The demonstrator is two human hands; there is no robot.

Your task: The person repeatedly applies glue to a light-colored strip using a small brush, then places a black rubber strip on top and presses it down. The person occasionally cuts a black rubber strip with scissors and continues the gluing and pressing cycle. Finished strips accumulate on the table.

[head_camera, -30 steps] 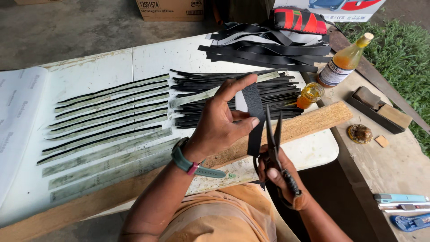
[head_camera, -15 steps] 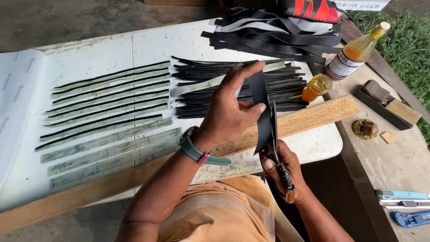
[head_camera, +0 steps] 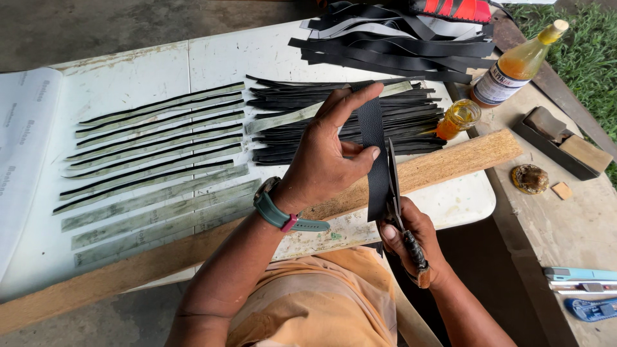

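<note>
Midway through cutting, by the look of it: a black strip (head_camera: 374, 154) held upright over the near edge of the desk (head_camera: 270, 51), pinched at its top between thumb and fingers of the left hand (head_camera: 328, 154), grip closed on it. Scissors (head_camera: 395, 193) clasped in the right hand (head_camera: 411, 241), grip wrapped round the handles, blades running up along the strip's right side, nearly closed. Already done, judging from the layout: rows of thin slivers (head_camera: 154, 148) laid out across the left half of the desk, a heap of narrow black pieces (head_camera: 334, 122) at the middle. Left to do, probably: a pile of wider black bands (head_camera: 398, 45) at the far edge. A bottle (head_camera: 517, 64) with amber liquid at the right edge, well under full; beside it a small jar (head_camera: 459, 119) holding yellow liquid, open as far as can be told.
</note>
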